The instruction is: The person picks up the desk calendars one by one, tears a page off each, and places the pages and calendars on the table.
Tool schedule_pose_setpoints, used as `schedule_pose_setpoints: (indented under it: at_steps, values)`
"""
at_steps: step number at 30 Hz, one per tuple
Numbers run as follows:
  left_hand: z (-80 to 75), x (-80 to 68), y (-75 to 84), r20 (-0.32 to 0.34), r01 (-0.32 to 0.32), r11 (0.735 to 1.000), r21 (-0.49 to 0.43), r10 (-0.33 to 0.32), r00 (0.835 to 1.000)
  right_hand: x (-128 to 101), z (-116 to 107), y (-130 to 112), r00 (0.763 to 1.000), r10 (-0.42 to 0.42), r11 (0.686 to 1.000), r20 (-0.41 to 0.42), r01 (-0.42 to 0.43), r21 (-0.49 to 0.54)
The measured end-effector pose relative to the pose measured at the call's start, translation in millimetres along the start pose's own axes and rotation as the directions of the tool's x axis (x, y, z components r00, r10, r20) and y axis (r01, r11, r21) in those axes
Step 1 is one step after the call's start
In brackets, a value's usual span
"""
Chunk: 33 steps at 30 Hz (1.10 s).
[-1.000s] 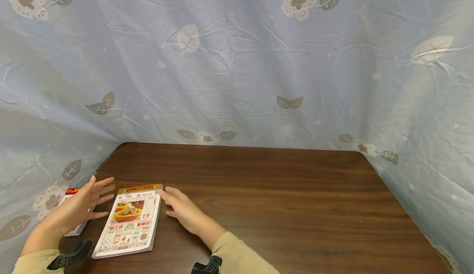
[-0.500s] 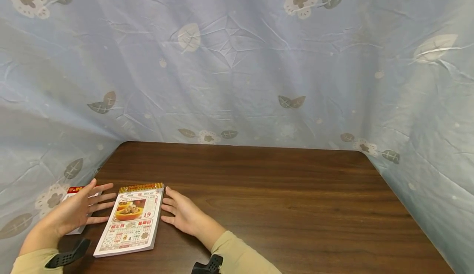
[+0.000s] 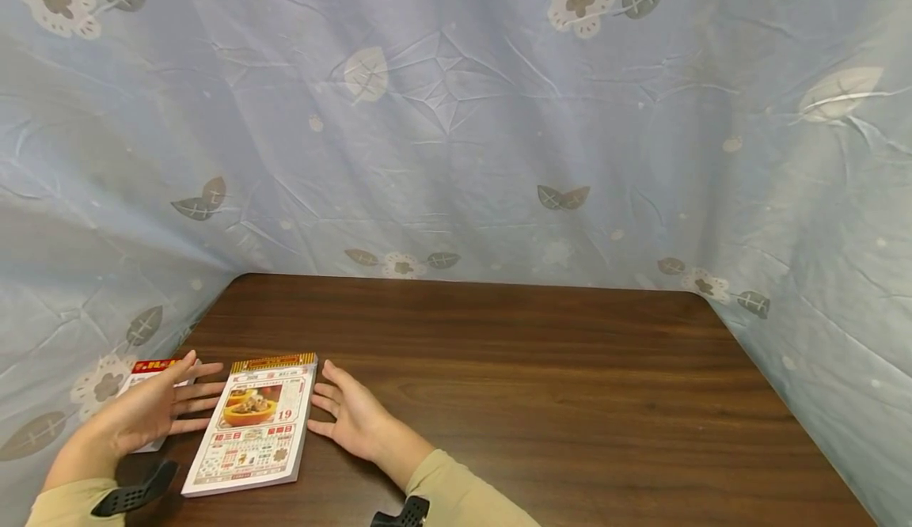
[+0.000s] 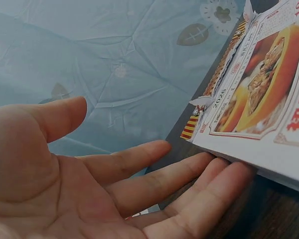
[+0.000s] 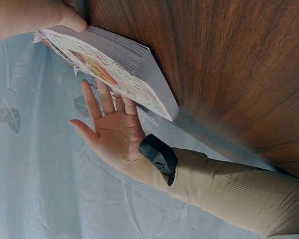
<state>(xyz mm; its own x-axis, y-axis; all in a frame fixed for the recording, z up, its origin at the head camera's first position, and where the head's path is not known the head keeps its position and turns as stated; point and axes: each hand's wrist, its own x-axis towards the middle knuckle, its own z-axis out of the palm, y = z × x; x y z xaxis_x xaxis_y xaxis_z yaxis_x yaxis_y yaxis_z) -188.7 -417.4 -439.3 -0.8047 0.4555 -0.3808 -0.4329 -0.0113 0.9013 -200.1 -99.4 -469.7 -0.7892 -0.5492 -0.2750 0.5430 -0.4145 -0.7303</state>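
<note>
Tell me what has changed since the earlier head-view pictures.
The right hand has turned, its fingers shifting from near the upper right corner of the tear-off calendar toward the person, along its right edge. The left hand has dipped slightly, revealing more of the partly hidden pad's red strip. No grip is plainly taken or released. The tear-off calendar stays put on the table.

Reads "2026" (image 4: 220, 98) near the top edge of the calendar pad (image 3: 249, 464), shows a red number "19" (image 3: 285, 415) just right of the food picture (image 3: 249, 406), carries in red "初三日" (image 3: 228, 437) and "星期日" (image 3: 280, 430) below it, with yellowish characters too small for reading on the red header (image 3: 148, 366) of another pad (image 3: 139, 378).
</note>
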Motion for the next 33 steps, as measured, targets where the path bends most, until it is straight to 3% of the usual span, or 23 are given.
schedule_pose_setpoints:
  at_steps: [8, 12, 23, 28, 33]
  values:
    - [-0.5, 0.3, -2.7, -0.105, 0.03, 0.998, 0.051, -0.025, 0.994, -2.8, -0.8, -0.8, 1.0, 0.0, 1.0, 0.017, 0.0, 0.0]
    - [1.2, -0.6, -1.3, -0.117, 0.027, 0.998, 0.049, -0.021, 0.993, -2.6, -1.7, -0.9, 1.0, 0.0, 1.0, 0.025, 0.0, 0.002]
    - [6.1, -6.5, 11.5, -0.033, -0.023, 0.993, 0.116, 0.027, 0.999, 0.6, -4.0, 0.4, 1.0, -0.005, 0.999, 0.017, 0.004, 0.034]
    - [8.2, -8.7, 11.4, 0.026, -0.063, 0.997, 0.052, 0.062, 0.998, 0.4, -4.0, 0.6, 1.0, -0.005, 0.999, 0.019, 0.004, 0.035]
    - [7.8, -8.7, 8.5, 0.125, -0.121, 0.991, -0.053, 0.127, 0.984, 0.9, -4.7, 0.0, 1.0, -0.007, 0.999, 0.027, 0.005, 0.039]
